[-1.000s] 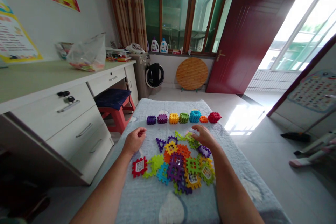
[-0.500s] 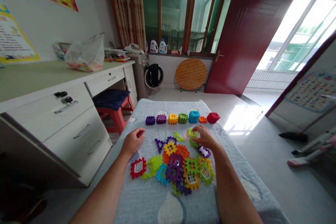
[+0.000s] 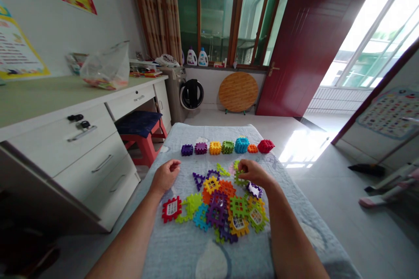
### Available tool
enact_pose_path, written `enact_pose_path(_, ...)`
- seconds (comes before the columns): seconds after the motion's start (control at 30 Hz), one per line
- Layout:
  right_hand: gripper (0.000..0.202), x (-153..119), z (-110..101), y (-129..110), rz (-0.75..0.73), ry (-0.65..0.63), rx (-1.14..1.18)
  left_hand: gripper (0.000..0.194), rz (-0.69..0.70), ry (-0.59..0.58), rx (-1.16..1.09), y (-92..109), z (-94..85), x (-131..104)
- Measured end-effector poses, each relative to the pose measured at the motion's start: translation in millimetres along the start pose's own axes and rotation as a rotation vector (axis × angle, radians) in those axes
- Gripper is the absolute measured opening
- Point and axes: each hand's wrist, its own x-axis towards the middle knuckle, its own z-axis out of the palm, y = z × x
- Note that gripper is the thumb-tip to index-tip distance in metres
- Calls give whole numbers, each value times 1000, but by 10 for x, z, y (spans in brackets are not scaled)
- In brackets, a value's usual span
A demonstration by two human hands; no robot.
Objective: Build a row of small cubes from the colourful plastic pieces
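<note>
Both bare hands are over the grey-blue patterned cloth (image 3: 176,250) at lower centre of the frame. Left hand (image 3: 166,175), left of centre: palm turned inward, fingers loosely curled toward the thumb, nearest the dark purple triangular plastic frame (image 3: 198,181). Right hand (image 3: 255,173), right of centre: fingers bent down at the green notched plastic piece (image 3: 240,178); fingertips small and partly hidden, so cannot tell whether they pinch it or whether the left thumb meets its fingers. Just below the right hand, 1 purple-and-white notched plastic piece (image 3: 254,189). Loose pieces overlap at lower centre: purple lattice plastic piece (image 3: 217,210), yellow lattice plastic square (image 3: 211,185), light blue notched plastic piece (image 3: 200,218). Left end of the spread: red plastic square with white lattice (image 3: 172,209), beside a lime green notched plastic piece (image 3: 193,206). Beyond the hands, 7 interlocked plastic blocks (image 3: 215,148) in a row, left to right: dark purple, purple, yellow, green, blue, small orange, red. Upper centre: round wooden tabletop (image 3: 238,92) leaning at the wall.
</note>
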Motion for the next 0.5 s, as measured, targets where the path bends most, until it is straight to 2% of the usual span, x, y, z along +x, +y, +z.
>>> enact_pose_path(0.1,10,26,10,-47,-15,50,74,27,9,-3,4,-16,5,1)
enact_pose_path(0.23,6,45,83,-169,-51,205,-47,28,13,2,10,-13,6,3)
enact_pose_path(0.3,7,40,109,-219,-94,151,-109,28,3,0,16,-7,4,5)
enact_pose_path(0.4,15,14,81,-242,-132,-6,-109,29,-7,-1,20,-4,3,9)
enact_pose_path(0.5,13,-17,-8,-223,-87,5,-68,29,-7,-1,18,0,5,11)
